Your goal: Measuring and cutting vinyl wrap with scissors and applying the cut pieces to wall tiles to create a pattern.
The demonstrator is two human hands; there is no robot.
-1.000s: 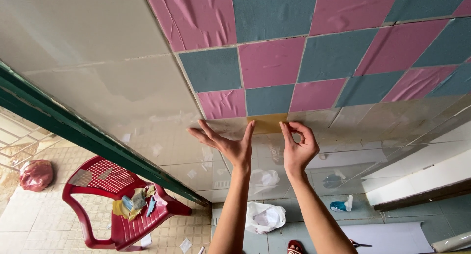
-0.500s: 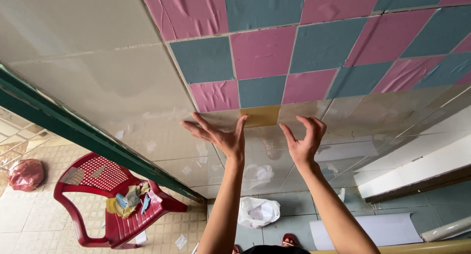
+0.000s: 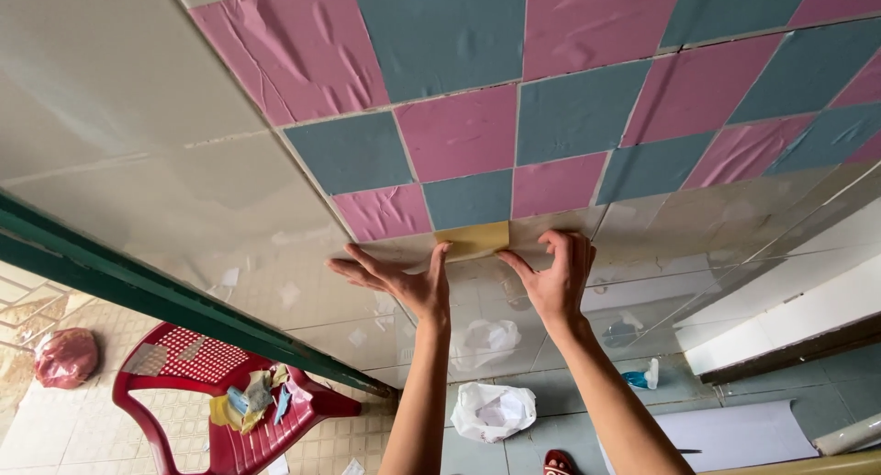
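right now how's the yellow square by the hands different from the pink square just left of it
The yellow square is smaller, with the left hand and right hand touching its lower edge. The pink square is larger, wrinkled and untouched. Both lie flat on the tiled wall.

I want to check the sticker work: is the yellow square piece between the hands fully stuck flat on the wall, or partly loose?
Cannot tell for certain. The yellow piece looks flat, with the left hand and right hand touching its lower corners.
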